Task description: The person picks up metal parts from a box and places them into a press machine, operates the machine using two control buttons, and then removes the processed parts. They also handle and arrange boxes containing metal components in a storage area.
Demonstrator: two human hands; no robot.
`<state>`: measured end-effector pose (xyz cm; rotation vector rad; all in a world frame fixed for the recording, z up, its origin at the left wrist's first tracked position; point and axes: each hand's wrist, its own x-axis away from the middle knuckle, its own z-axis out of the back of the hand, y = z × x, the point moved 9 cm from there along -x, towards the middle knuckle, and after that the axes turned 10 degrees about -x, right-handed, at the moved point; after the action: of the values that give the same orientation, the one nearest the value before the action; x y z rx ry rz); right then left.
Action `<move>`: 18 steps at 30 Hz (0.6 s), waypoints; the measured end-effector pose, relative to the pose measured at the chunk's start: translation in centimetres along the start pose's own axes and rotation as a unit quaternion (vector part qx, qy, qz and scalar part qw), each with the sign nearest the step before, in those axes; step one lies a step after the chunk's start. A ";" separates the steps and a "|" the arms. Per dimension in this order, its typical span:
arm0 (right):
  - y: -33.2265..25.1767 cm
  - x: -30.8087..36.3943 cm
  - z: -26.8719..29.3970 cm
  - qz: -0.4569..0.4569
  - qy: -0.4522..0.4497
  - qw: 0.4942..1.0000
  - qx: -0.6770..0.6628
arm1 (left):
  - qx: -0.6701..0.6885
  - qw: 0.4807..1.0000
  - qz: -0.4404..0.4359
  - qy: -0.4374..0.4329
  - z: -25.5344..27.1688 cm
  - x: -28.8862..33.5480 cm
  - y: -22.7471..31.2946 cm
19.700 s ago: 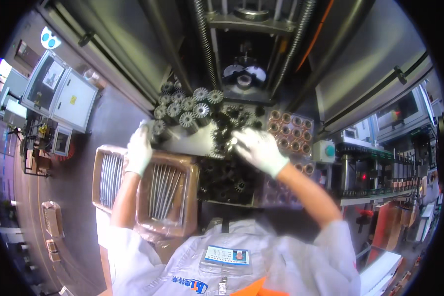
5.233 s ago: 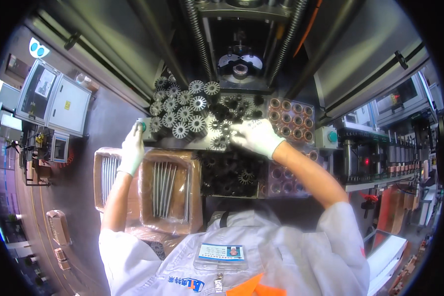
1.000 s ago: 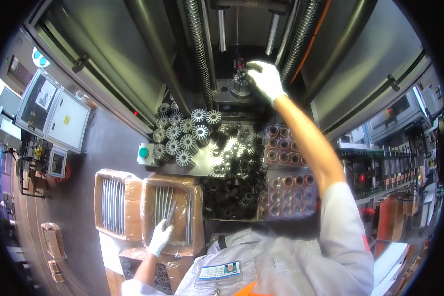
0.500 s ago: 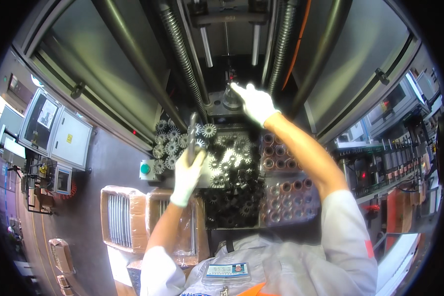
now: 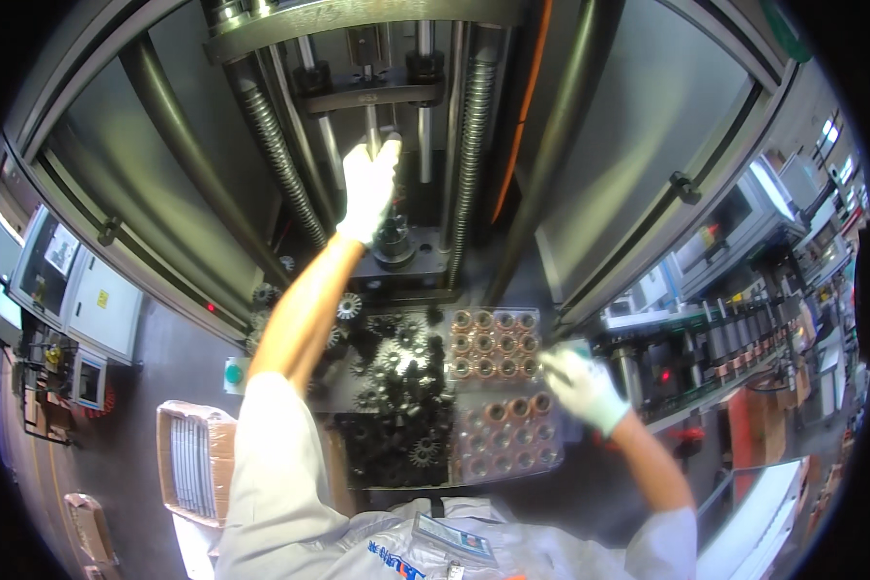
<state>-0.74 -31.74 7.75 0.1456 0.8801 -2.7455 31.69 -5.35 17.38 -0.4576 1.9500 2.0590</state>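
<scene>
My left hand [image 5: 367,193], in a white glove, is raised into the press at the upper middle, beside its silver rod [image 5: 373,126]. Its fingers are closed around something with a dark end, most of it hidden by the glove. Below this hand stands a round metal fixture [image 5: 393,246] on the press base. My right hand [image 5: 587,391], gloved too, is at the right edge of a clear tray of copper-coloured rings [image 5: 484,343]. Its fingertips are blurred, and whether they grip anything cannot be made out.
Dark toothed cores [image 5: 396,360] crowd the bench left of the trays. A second ring tray [image 5: 507,440] lies nearer me. A green button [image 5: 233,372] sits at the left, with a cardboard box [image 5: 195,454] below it. Thick posts [image 5: 561,135] flank the press.
My left hand has risen from the cores up into the press. My right hand has left the fixture and come down to the ring tray. The view has shifted.
</scene>
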 end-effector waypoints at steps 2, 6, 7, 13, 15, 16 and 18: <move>1.5 4.6 1.2 -0.051 0.007 0.997 -0.052 | 0.006 1.000 -0.029 0.010 -1.2 -1.3 1.6; 4.3 10.1 2.9 -0.186 0.018 0.975 -0.122 | 0.088 0.991 0.033 -0.094 -2.6 -2.6 2.8; 4.5 10.1 3.9 -0.164 0.056 0.979 -0.106 | 0.086 0.990 0.037 -0.105 -3.0 -2.4 3.5; 5.2 3.5 8.5 -0.100 0.257 0.934 -0.226 | -0.353 0.935 -0.020 -0.021 0.7 2.5 5.2; 5.5 2.8 8.6 -0.094 0.287 0.925 -0.232 | -0.326 0.940 -0.099 0.026 2.0 9.3 5.5; 5.4 2.7 8.1 -0.059 0.272 0.953 -0.122 | -0.347 0.934 -0.067 -0.053 1.6 12.7 5.5; 7.6 3.0 3.8 -0.047 0.142 0.989 -0.001 | -0.379 0.864 0.011 -0.332 0.7 19.4 5.5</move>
<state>-1.65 -40.56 6.01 0.5180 0.9837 -2.8569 11.71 -5.41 14.60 0.1512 0.7256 2.4843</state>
